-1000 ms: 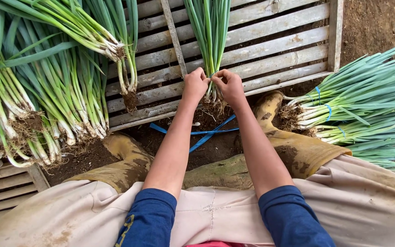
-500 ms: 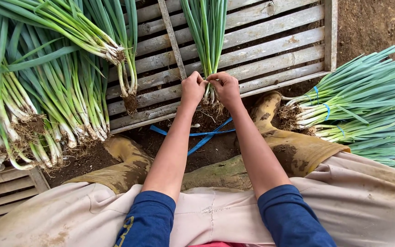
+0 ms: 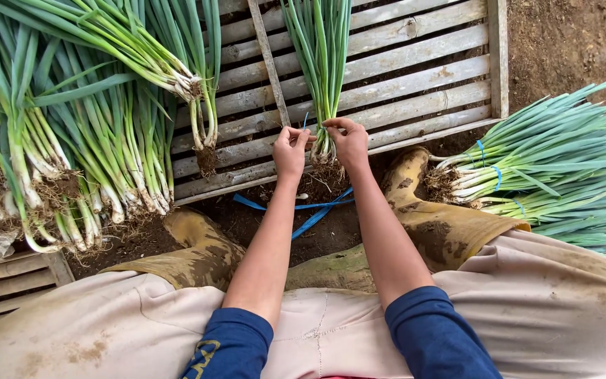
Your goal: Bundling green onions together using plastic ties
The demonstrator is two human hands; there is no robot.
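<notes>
- Left hand [image 3: 290,149] and right hand [image 3: 350,142] pinch a bunch of green onions [image 3: 322,77] above its roots.
- A blue strap [image 3: 303,208], apparently loose, lies below on the soil.

Single view only, head-worn cam. Looked steeply down over wearer's own lap and forearms, facing forward onto wooden slat pallet [image 3: 415,63] on dirt ground. Close range: left hand [image 3: 290,151] and right hand [image 3: 348,142] sat just above frame centre, knees filled bottom edge. No second view, so no shared area.
</notes>
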